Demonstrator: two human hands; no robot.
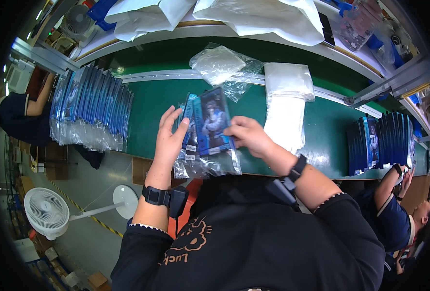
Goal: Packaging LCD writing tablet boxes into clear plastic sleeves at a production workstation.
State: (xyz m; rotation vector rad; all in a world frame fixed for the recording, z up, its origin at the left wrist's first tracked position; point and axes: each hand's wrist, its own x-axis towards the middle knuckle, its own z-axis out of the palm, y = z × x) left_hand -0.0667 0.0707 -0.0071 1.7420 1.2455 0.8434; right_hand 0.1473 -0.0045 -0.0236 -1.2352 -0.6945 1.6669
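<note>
Two flat packs printed in blue with a figure on them, in clear plastic sleeves, are in front of me over the near edge of the table. My right hand (249, 137) pinches the right edge of the front pack (214, 122), which looks slightly blurred. Partly behind it, at its left, is the other pack (191, 138). My left hand (169, 137) is at that pack's left edge, its thumb over the edge and its fingers stretched apart. Loose clear plastic (195, 168) hangs below both packs. A strapped device sits on each wrist.
Rows of similar packs stand at the left (91, 104) and right (382, 140) on the green table (149, 97). Clear bags (220, 65) and a stack of white sleeves (287, 92) lie farther back. A shelf with white sheeting (258, 19) spans above. People work at both sides; a fan (46, 207) stands left.
</note>
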